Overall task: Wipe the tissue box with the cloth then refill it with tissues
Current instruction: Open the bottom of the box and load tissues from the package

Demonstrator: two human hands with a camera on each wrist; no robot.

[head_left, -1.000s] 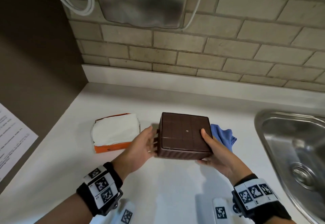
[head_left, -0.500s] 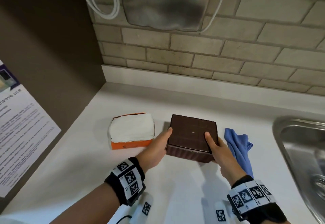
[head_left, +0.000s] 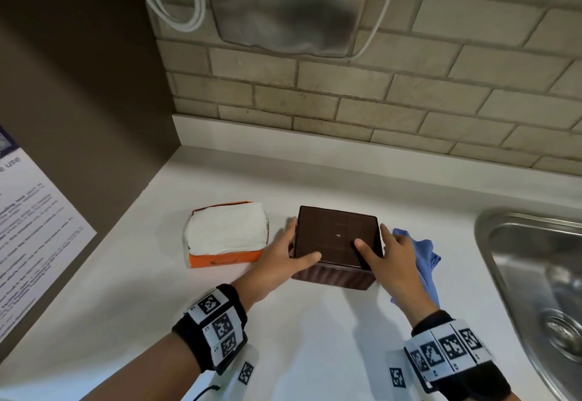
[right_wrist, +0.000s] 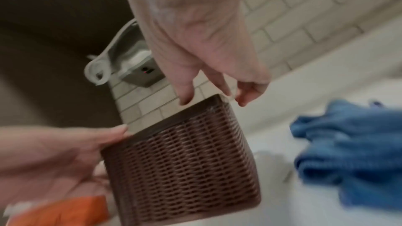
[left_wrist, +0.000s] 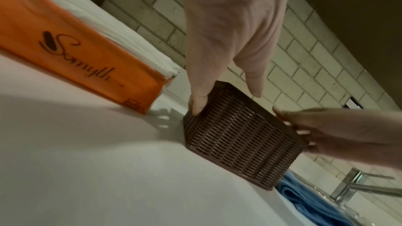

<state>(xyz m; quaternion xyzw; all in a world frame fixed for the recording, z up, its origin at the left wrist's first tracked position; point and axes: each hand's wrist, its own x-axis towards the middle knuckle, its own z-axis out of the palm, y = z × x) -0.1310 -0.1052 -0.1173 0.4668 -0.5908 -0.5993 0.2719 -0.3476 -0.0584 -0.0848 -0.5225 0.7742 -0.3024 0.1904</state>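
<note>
Orange-wrapped white tissue stack (head_left: 226, 237) lies leftmost on the white counter (head_left: 315, 337). Just right, the left hand (head_left: 277, 262) and right hand (head_left: 393, 262) clasp the brown woven plastic tissue box (head_left: 337, 243), standing solid face up, fingers pressing its sides, thumbs on top. Best keep one hand steadying it, the other fetching the crumpled blue cloth (head_left: 425, 256) just beside.

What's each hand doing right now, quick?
Left hand: holding the brown tissue box, thumb on top.
Right hand: holding the same box from the other side.
</note>
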